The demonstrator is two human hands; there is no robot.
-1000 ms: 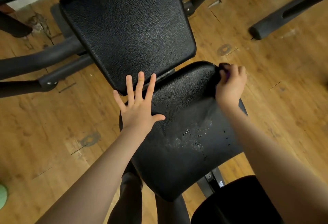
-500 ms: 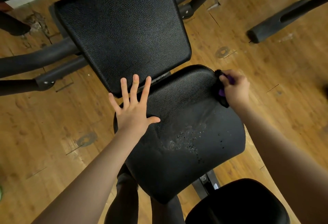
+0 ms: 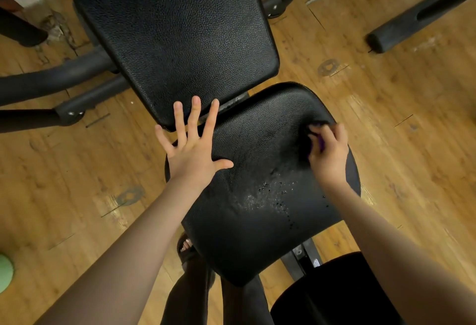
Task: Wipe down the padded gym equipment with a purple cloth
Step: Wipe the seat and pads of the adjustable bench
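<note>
A black padded seat (image 3: pixel 257 196) fills the middle of the view, with a black padded backrest (image 3: pixel 177 41) just beyond it. My left hand (image 3: pixel 192 152) lies flat with spread fingers on the seat's far left corner, fingertips reaching the backrest's edge. My right hand (image 3: pixel 329 154) grips a purple cloth (image 3: pixel 318 141) and presses it on the seat's far right corner. Most of the cloth is hidden under my fingers. Pale wet specks and scuffs mark the seat's middle.
Black frame tubes (image 3: pixel 51 82) run along the wooden floor (image 3: pixel 412 144) at left. A black foam roller bar (image 3: pixel 417 18) lies at the upper right. A round black pad (image 3: pixel 334 291) sits at the lower right. My legs and a sandalled foot (image 3: pixel 186 247) show below the seat.
My right hand has slid the cloth from the seat's far right edge down and inward onto the top surface. My left hand has stayed flat on the seat.
</note>
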